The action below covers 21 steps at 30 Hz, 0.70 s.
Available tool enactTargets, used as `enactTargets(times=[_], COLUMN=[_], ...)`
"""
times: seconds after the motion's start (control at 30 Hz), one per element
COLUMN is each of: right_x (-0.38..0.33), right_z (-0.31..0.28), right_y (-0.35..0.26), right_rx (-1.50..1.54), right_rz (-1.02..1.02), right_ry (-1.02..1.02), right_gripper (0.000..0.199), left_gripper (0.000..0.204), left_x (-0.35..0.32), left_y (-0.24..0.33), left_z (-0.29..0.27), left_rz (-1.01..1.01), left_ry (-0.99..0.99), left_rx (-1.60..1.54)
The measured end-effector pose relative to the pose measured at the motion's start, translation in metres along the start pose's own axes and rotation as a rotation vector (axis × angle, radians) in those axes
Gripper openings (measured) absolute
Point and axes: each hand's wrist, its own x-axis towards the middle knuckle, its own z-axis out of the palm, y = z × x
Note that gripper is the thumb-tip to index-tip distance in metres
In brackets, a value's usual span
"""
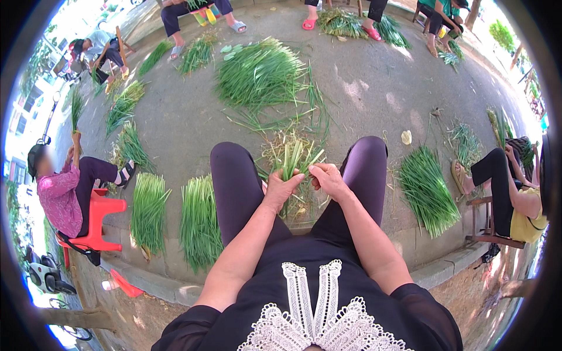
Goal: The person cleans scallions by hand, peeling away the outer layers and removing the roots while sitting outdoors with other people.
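My left hand [282, 191] is closed around a small bunch of garlic chives [290, 159] between my knees, pale cut ends pointing up and away from me. Close beside it, my right hand [329, 181] pinches at the bunch's right side, thumb and fingers together on a stalk end. The fingertips hide exactly how much it grips. Below and beyond my hands, dry yellowish trimmings [275, 146] litter the pavement. Farther out spreads a large heap of green chives [260, 73], with loose leaves trailing off its right edge.
Neat chive bundles [199, 216] lie by my left leg, and another chive pile [430, 190] lies at my right. A person on a red plastic stool [96, 219] sits left; another sits on a wooden chair [492, 225] right. More seated people are across. A kerb [436, 272] runs behind me.
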Motion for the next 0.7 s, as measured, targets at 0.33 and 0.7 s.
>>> enactTargets(times=[0.33, 0.7], right_x=[0.001, 0.003], right_z=[-0.001, -0.001], right_y=[0.004, 0.004], right_rx=[-0.271, -0.416], right_rz=[-0.168, -0.103], right_ry=[0.103, 0.218], right_gripper=[0.03, 0.025], left_gripper=[0.02, 0.018], left_x=[-0.002, 0.002], left_y=[0.001, -0.01], left_z=[0.002, -0.003], left_rz=[0.098, 0.213], left_ry=[-0.014, -0.04], left_rx=[0.18, 0.424])
